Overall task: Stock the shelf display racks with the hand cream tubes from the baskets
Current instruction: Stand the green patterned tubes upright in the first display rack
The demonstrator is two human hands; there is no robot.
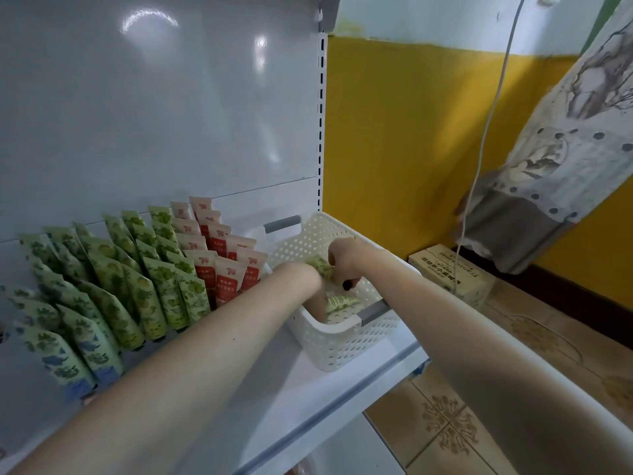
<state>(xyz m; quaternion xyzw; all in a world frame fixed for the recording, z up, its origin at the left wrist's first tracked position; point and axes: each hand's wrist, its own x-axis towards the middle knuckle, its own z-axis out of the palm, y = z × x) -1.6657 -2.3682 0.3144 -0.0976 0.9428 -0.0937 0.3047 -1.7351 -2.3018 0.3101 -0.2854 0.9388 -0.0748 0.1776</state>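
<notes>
From my feed: green tubes (137, 279) and red-white tubes (226, 269) lean in rows on the shelf (308, 389), the white basket (342, 341) beside them has one flat tube (342, 301) inside, plus a lifted tube (322, 265) in my right grip (342, 260).

White shelf (308, 389) in front of me, one level. On it, from my left:
- blue-and-green tubes (78, 351)
- green tubes (150, 296)
- red-and-white tubes (226, 279)

All stand cap-down in close, back-leaning rows. To my right, just beside the red row, a white perforated basket (342, 347) with grey handles sits askew at the shelf's end.

basket (342, 347) open above | tube rows (154, 279) wall off left | free shelf (274, 389) strip between, in front
</notes>
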